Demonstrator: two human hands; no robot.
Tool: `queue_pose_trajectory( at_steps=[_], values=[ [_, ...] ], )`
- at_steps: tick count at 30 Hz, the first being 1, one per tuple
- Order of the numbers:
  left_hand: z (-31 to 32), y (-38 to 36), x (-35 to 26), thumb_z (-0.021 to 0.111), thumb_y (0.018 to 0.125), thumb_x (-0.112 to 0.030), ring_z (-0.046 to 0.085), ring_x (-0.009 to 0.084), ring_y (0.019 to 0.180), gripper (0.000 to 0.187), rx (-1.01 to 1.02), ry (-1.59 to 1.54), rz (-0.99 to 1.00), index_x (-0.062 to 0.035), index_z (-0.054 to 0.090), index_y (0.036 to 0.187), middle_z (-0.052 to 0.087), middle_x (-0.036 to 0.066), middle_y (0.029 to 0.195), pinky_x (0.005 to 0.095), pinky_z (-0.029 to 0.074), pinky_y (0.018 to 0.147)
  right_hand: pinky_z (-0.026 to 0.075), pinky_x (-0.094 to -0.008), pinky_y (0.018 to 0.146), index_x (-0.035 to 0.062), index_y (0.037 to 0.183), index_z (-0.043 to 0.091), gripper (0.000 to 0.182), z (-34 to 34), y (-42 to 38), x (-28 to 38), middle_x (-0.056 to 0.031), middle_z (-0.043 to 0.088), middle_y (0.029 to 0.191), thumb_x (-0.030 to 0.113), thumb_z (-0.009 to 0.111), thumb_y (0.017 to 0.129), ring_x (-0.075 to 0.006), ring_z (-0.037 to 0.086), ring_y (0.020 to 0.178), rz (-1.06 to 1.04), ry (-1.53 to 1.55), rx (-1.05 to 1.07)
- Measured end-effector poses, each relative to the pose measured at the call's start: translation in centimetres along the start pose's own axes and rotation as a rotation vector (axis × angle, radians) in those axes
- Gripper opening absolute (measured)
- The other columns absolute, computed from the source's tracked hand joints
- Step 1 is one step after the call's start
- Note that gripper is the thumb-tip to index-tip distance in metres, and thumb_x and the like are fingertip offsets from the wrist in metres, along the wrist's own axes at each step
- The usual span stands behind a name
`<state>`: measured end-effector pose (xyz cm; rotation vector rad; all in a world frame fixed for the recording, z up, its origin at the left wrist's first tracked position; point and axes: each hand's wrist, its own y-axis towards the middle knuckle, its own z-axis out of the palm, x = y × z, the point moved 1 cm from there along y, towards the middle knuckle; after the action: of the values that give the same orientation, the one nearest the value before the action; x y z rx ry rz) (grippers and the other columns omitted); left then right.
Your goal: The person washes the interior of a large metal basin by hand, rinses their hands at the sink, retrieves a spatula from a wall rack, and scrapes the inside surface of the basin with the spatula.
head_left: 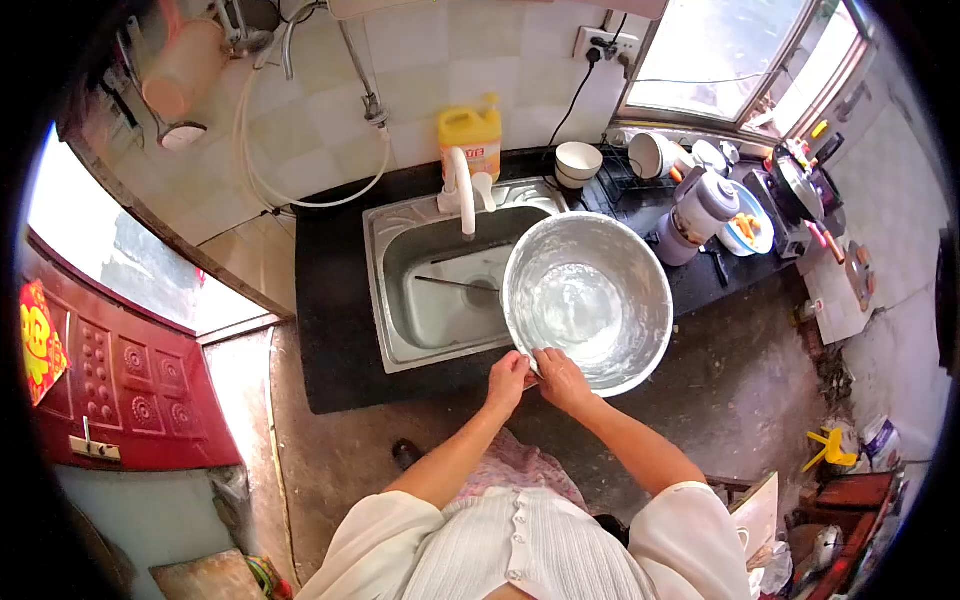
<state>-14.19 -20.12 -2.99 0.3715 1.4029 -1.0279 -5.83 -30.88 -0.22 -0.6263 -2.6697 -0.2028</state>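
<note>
A large metal basin, with whitish residue on its inner floor, rests partly over the right side of the steel sink and the counter. My left hand is closed at the basin's near-left rim; what its fingers pinch is too small to make out. Right beside it, my right hand grips the same rim. Over the sink bowl stands a white faucet, and a thin dark stick lies inside the bowl.
Behind the sink stands a yellow jug. White bowls, a blender, a blue-rimmed bowl of orange food and a stove line the black counter to the right. A red door is at left.
</note>
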Motion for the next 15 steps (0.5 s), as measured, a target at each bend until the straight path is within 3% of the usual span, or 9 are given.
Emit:
queue_pose_trajectory(
  at_steps=[4, 7, 9, 11, 12, 15],
  values=[
    [-2.3, 0.1, -1.1, 0.056, 0.09, -0.018, 0.058, 0.0118, 0.066, 0.017, 0.317, 0.291, -0.076, -0.0014, 0.06, 0.086, 0.061, 0.004, 0.072, 0.0271, 0.049, 0.062, 0.047, -0.0437, 0.079, -0.0002, 0.118, 0.048, 0.049, 0.0, -0.1, -0.2, -0.0178, 0.056, 0.097, 0.004, 0.062, 0.072, -0.0369, 0.054, 0.093, 0.0, 0.004, -0.004],
    [-4.1, -0.7, -3.0, 0.057, 0.09, -0.02, 0.059, 0.0137, 0.067, 0.018, 0.485, 0.143, -0.222, -0.0017, 0.061, 0.088, 0.062, 0.004, 0.074, 0.0285, 0.05, 0.064, 0.046, -0.0448, 0.079, 0.0005, 0.118, 0.049, 0.048, -0.1, 0.4, -0.7, -0.0176, 0.056, 0.095, 0.007, 0.064, 0.073, -0.0374, 0.055, 0.093, 0.007, -0.003, -0.01],
    [-6.4, 0.1, -3.8, 0.056, 0.092, -0.022, 0.064, 0.022, 0.083, 0.024, 0.45, -0.329, -0.358, -0.0001, 0.06, 0.101, 0.064, 0.01, 0.09, 0.035, 0.053, 0.077, 0.046, -0.0451, 0.079, 0.0006, 0.117, 0.049, 0.047, -0.4, 1.1, -0.4, -0.0175, 0.056, 0.095, 0.012, 0.065, 0.075, -0.0375, 0.055, 0.093, 0.018, 0.036, 0.009],
    [-8.1, 0.3, -6.1, 0.056, 0.093, -0.021, 0.064, 0.0249, 0.092, 0.025, 0.449, -0.452, -0.324, 0.0001, 0.059, 0.105, 0.064, 0.013, 0.099, 0.0374, 0.052, 0.084, 0.046, -0.0451, 0.078, 0.0004, 0.117, 0.049, 0.047, -2.1, 1.7, 0.4, -0.0173, 0.057, 0.095, 0.017, 0.067, 0.077, -0.0374, 0.055, 0.093, 0.037, 0.101, 0.054],
    [-8.6, 0.1, -6.9, 0.057, 0.092, -0.019, 0.064, 0.0249, 0.092, 0.024, 0.42, -0.421, -0.295, 0.0002, 0.059, 0.106, 0.064, 0.013, 0.099, 0.0371, 0.052, 0.084, 0.045, -0.0457, 0.076, 0.0014, 0.118, 0.048, 0.053, -2.4, 1.9, 0.3, -0.0166, 0.057, 0.095, 0.033, 0.066, 0.08, -0.0366, 0.055, 0.093, 0.053, 0.086, 0.117],
    [-10.5, 0.0, -8.8, 0.06, 0.089, -0.016, 0.065, 0.0245, 0.092, 0.024, 0.335, -0.322, -0.209, 0.0004, 0.059, 0.107, 0.065, 0.014, 0.098, 0.036, 0.053, 0.083, 0.042, -0.0462, 0.075, 0.0022, 0.121, 0.047, 0.063, -3.4, 1.9, 1.6, -0.0157, 0.057, 0.096, 0.046, 0.064, 0.079, -0.0353, 0.056, 0.093, 0.053, -0.02, 0.143]
  ],
)
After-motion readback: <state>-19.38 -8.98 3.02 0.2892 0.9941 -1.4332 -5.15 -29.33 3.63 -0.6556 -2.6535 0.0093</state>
